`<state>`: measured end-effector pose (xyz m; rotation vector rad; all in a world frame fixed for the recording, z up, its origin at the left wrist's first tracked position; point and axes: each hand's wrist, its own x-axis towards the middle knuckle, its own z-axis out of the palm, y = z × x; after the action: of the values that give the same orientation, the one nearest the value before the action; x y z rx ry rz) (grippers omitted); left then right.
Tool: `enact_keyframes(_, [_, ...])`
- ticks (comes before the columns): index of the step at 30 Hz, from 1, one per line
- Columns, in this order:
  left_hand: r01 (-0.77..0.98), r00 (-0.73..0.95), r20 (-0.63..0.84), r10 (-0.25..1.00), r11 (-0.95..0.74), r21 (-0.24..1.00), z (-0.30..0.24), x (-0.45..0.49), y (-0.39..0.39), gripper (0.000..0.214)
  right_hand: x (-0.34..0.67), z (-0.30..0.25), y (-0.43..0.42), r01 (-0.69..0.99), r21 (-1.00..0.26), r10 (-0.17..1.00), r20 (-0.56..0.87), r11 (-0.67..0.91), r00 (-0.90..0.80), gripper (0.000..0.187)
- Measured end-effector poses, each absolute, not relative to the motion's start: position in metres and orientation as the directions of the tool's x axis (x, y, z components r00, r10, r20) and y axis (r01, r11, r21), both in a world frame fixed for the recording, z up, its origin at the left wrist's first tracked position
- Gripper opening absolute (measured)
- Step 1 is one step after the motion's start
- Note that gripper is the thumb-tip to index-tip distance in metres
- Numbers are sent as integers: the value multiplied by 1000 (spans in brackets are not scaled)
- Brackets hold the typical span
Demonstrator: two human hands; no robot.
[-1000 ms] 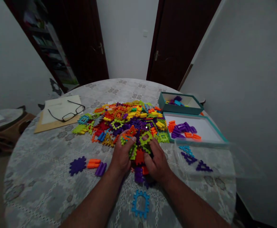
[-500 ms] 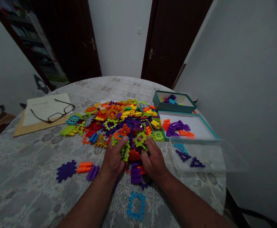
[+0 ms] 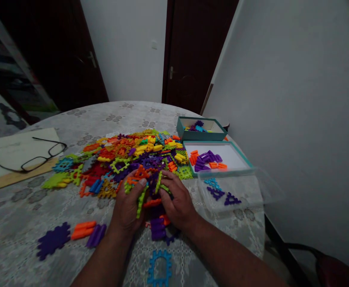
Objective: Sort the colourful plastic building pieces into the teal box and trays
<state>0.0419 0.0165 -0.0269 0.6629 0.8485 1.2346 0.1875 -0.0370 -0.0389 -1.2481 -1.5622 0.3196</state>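
Note:
My left hand (image 3: 129, 203) is closed around a cluster of joined plastic building pieces (image 3: 142, 199), green and orange, with the thumb pressed on top. Opposite it, my right hand (image 3: 177, 199) pinches a lime-green toothed frame piece (image 3: 158, 182) turned nearly edge-on. Purple and orange-red pieces show between the two hands; whether they are joined to the held ones I cannot tell. Just below the hands lie a purple ribbed piece (image 3: 158, 229) and a dark purple toothed piece. Nearer to me is a blue square frame (image 3: 160, 267).
A mixed heap of building pieces (image 3: 120, 149) spreads behind my hands. At right are a teal box (image 3: 202, 134), its white-lined lid (image 3: 237, 153) and a clear tray (image 3: 222, 205), all holding pieces. Glasses (image 3: 30, 163) rest on paper at left; a purple square (image 3: 54, 240) lies front left.
The view has swung right, so the table's contents appear farther left. The green frame in my right hand has turned from face-on to nearly edge-on. Both hands keep their hold.

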Motion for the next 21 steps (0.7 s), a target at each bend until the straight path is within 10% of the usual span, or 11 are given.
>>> enact_keyframes(21, [-707, 141, -313, 939, 317, 632, -25, 53, 6, 61, 177, -40, -26, 621, -711, 785, 572, 330, 239, 15])
